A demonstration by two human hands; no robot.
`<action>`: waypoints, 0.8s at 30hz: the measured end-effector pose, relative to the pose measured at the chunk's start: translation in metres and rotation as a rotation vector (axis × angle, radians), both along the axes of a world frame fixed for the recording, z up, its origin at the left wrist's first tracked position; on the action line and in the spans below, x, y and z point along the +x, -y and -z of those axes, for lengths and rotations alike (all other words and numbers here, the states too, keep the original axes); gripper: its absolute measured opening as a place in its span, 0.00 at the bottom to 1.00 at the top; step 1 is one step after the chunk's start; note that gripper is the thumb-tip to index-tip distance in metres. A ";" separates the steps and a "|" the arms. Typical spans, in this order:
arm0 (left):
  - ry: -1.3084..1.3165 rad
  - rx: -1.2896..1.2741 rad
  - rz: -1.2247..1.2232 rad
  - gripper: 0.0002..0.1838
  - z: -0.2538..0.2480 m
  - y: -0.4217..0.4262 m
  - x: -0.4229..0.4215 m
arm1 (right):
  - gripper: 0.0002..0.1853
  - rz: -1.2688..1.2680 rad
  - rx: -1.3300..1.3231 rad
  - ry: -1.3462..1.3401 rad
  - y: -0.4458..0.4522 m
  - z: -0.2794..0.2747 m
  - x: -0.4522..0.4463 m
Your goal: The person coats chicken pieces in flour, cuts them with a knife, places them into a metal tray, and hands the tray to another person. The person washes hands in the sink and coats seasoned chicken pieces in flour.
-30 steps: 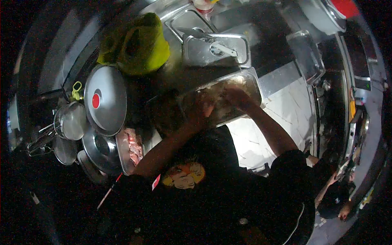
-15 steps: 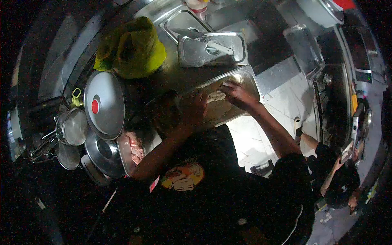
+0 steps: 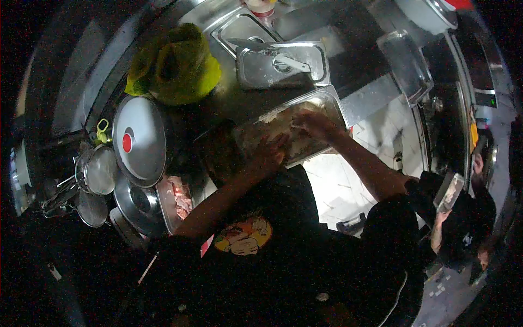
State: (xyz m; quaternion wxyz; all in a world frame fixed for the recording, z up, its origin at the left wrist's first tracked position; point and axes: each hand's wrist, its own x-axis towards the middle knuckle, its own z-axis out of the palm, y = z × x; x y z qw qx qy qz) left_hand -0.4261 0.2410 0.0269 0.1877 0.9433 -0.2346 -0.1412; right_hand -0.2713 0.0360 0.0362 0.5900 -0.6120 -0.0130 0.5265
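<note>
A rectangular metal tray with pale flour-like powder in it lies in front of me. My left hand is over its near left part, fingers spread and nothing visible in them. Further right, my right hand is inside the tray with its fingers bent down at the powder; whether they hold anything is too dark to make out. Behind the tray is a metal lid with a white-handled tool on it. To the left, a smaller tray holds pink raw meat.
A yellow-green bag stands at the back left, above a round lid with a red knob. Strainers and a metal bowl are at the left. A co-worker at the right holds a small tray.
The pale piece seen at my right fingers half a second ago no longer shows. My left hand's fingers have spread. The co-worker has come closer, carrying the small tray.
</note>
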 end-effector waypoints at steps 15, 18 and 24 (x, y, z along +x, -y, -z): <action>0.053 -0.145 -0.059 0.25 -0.003 -0.011 0.005 | 0.20 -0.668 -0.234 1.465 0.011 0.059 -0.007; -0.233 -0.422 -0.262 0.24 -0.036 -0.015 0.003 | 0.12 -0.605 -0.311 1.684 0.007 0.053 -0.015; 0.080 0.044 -0.204 0.21 -0.101 -0.051 -0.002 | 0.13 -0.755 -0.419 1.675 -0.009 0.021 -0.016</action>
